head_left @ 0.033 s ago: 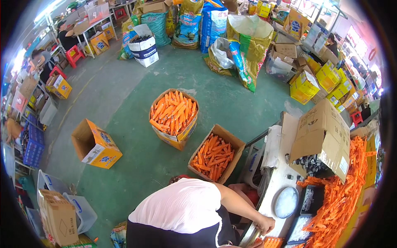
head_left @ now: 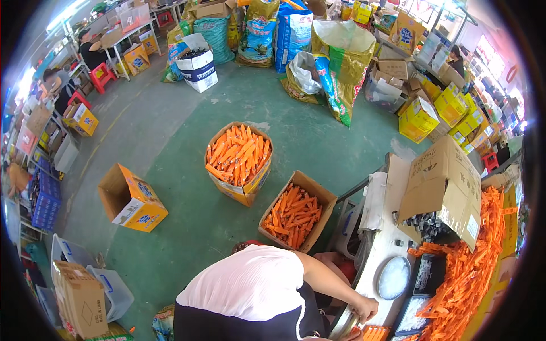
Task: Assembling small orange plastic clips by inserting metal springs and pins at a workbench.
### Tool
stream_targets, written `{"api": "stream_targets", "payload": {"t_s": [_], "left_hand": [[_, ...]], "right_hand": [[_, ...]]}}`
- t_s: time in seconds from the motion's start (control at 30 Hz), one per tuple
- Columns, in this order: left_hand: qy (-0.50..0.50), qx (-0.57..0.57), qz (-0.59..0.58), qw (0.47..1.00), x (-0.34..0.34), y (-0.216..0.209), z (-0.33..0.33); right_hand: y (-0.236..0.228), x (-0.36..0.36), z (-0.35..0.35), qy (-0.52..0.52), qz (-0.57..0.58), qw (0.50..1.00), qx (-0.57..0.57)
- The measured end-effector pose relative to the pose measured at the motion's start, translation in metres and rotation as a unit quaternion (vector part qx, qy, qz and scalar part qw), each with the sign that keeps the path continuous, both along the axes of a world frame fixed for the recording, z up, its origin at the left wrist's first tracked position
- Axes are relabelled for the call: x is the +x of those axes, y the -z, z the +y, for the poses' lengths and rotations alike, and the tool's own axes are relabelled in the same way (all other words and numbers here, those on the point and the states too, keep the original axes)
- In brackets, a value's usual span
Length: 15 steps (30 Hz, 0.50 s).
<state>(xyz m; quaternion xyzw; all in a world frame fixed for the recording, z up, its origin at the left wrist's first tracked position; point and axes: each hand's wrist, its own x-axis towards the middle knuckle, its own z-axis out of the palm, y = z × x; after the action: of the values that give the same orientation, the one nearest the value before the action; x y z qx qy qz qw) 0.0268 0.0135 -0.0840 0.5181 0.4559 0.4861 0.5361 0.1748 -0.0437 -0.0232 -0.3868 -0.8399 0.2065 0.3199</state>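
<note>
Down at the lower edge, a co-worker's hand (head_left: 364,310) rests on a metal bowl (head_left: 344,327), just beside the orange strips (head_left: 466,273). Whether it grips cannot be told, and the wearer's own hands are out of view.

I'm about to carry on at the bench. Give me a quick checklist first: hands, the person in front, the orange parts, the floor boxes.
1. Own hands in view: not ok, neither shows in the head view.
2. Bench end free: not ok, the co-worker's hand reaches onto the near end of the table.
3. Orange parts on hand: ok, the orange pile lies heaped along the table's right side.
4. Floor boxes: ok, the far box and the near box stand open, holding orange pieces.
5. Round white dish: contents cannot tell.
</note>
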Motion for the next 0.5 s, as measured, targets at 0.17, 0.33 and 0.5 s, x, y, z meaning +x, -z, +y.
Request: {"api": "stream_targets", "payload": {"t_s": [0.17, 0.33, 0.5], "left_hand": [[0.011, -0.030, -0.026, 0.999, 0.001, 0.003, 0.001], [0.006, -0.016, -0.019, 1.000, 0.000, 0.009, 0.005], [-0.005, -0.014, -0.013, 1.000, -0.008, 0.003, 0.004]], "right_hand": [[-0.001, 0.000, 0.001, -0.002, 0.022, 0.999, -0.032], [-0.010, -0.002, 0.005, -0.023, -0.033, 0.999, 0.006], [-0.028, -0.024, -0.002, 0.009, 0.001, 0.996, 0.094]]}}
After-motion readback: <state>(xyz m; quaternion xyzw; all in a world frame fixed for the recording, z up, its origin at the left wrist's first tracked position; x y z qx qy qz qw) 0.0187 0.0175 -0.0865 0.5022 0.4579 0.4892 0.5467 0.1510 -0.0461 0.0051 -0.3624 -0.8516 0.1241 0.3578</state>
